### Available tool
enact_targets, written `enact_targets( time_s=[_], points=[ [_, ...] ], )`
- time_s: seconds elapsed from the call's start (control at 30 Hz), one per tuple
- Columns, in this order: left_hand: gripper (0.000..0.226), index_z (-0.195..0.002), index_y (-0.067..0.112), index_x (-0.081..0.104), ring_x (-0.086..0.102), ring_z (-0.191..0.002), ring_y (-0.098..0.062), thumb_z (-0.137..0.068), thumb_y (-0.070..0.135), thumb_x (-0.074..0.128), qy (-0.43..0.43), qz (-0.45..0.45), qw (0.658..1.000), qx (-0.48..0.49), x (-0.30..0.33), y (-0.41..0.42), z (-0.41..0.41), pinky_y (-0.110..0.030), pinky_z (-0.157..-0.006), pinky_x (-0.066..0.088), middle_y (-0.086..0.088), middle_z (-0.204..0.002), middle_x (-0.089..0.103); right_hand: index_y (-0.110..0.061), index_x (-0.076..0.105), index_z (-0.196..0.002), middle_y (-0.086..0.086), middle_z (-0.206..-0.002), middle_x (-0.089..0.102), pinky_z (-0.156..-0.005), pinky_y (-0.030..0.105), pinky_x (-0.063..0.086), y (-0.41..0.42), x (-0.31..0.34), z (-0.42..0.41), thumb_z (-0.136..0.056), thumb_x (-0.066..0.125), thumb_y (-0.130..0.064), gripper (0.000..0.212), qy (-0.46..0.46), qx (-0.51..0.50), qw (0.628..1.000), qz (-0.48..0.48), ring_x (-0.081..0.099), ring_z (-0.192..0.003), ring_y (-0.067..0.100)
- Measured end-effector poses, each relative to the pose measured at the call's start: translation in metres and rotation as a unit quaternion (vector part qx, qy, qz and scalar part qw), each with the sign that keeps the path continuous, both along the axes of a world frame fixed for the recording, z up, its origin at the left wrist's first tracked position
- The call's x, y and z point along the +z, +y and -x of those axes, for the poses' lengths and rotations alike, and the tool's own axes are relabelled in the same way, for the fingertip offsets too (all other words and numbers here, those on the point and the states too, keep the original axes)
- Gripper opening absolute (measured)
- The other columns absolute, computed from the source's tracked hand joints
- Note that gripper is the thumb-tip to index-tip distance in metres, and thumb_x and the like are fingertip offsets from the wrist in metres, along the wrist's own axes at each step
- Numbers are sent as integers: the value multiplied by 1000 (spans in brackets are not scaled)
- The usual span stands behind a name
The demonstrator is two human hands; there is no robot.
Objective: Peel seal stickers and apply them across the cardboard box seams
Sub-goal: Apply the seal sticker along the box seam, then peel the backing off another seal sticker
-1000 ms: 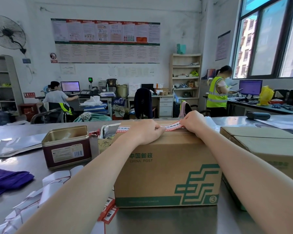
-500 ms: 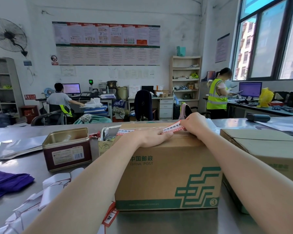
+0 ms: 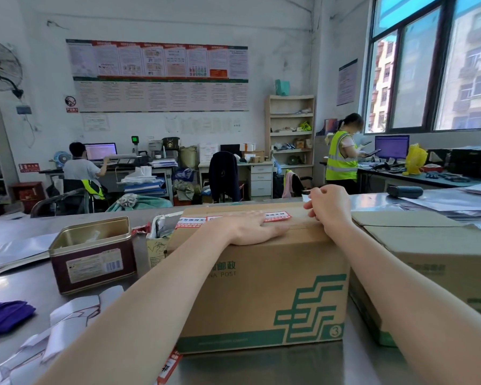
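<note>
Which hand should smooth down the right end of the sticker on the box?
The left hand: it lies flat on the sticker, fingertips near that end. The right hand is curled at the box top's right edge, off the sticker.

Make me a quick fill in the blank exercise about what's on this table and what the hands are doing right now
1. The left hand lies flat on the red-and-white seal sticker on top of the brown cardboard China Post box, printed with a ____ logo.
2. The right hand is loosely curled at the box's far ____ corner.
3. The open dark red metal tin stands to the ____ of that box.

Missing words: green; right; left
</note>
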State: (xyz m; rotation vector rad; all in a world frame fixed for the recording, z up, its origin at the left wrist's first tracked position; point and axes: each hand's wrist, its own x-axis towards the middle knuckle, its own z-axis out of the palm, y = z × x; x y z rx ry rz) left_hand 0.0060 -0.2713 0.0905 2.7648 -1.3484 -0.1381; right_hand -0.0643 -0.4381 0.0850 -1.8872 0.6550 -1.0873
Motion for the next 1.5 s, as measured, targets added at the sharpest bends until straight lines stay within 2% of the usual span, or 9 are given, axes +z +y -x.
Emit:
enact_targets(
  time_s=[0.23, 0.33, 0.5, 0.57, 0.67, 0.9, 1.07, 1.23, 1.5],
  points=[
    [78, -149, 30, 19, 11, -146, -18, -85, 75, 16, 23, 21, 998, -57, 1, -31, 15, -47, -117, 11, 5, -159, 11, 3, 65, -80, 9, -68, 68, -48, 25, 45, 1, -1, 1, -91, 41, -10, 29, 27, 26, 998, 44, 58, -49, 16],
    [69, -148, 32, 19, 14, -145, -15, -90, 68, 18, 48, 38, 996, -67, 1, -21, 13, -43, -117, 11, 8, -158, 14, -2, 67, -92, 7, -84, 71, -54, 19, 43, 4, 2, 3, -93, 40, -11, 29, 73, 33, 988, 133, 63, -69, 17],
    [74, -147, 31, 24, 24, -142, -15, -87, 72, 19, 47, 46, 997, -45, -2, 6, -2, -45, -116, 18, 7, -156, 23, -16, 59, -124, 10, -126, 60, -86, 28, 43, 18, 3, -5, -94, 35, -8, 39, 219, 153, 920, 286, 57, -110, 25],
    [75, -149, 28, 21, 22, -143, -15, -88, 71, 17, 25, 37, 999, -31, -3, 16, -4, -44, -117, 17, 6, -157, 21, -20, 59, -123, 11, -126, 59, -88, 31, 45, 24, 3, -3, -91, 35, -6, 42, 310, 171, 879, 320, 56, -109, 26],
    [73, -149, 26, 23, 21, -143, -16, -89, 69, 15, -14, 41, 999, -21, -6, 28, 0, -44, -117, 17, 4, -157, 21, -15, 63, -117, 11, -117, 62, -83, 32, 46, 35, 5, 6, -90, 35, -3, 41, 347, 163, 864, 327, 56, -103, 26],
    [59, -135, 32, 47, 49, -122, -18, -95, 60, 14, -104, 119, 987, 12, -17, 62, 29, -34, -89, 42, 5, -137, 52, -12, 65, -111, 11, -109, 65, -85, 36, 50, 69, -4, 24, -89, 36, -3, 37, 324, 164, 865, 348, 59, -95, 26],
    [52, -135, 20, 49, 40, -133, -13, -99, 47, 22, -194, 291, 935, 58, -54, 115, 37, -38, -112, 29, 2, -142, 49, -15, 62, -115, 8, -112, 66, -89, 40, 49, 124, -28, 48, -92, 35, -8, 37, 196, 173, 901, 347, 60, -98, 25],
    [49, -145, 20, 33, 27, -140, -14, -99, 38, 31, -172, 365, 905, 137, -106, 168, 48, -36, -113, 21, 1, -152, 32, -13, 56, -126, 1, -139, 49, -110, 35, 30, 183, -67, 63, -93, 39, -7, 37, 120, 221, 892, 375, 41, -131, 19],
    [46, -140, 20, 38, 39, -132, -27, -95, 25, 43, -53, 270, 928, 253, -176, 222, 50, -43, -108, 32, -7, -145, 41, -12, 64, -108, 9, -108, 64, -85, 39, 47, 233, -165, 46, -95, 41, -17, 27, 220, 328, 866, 306, 56, -102, 28]
  ],
)
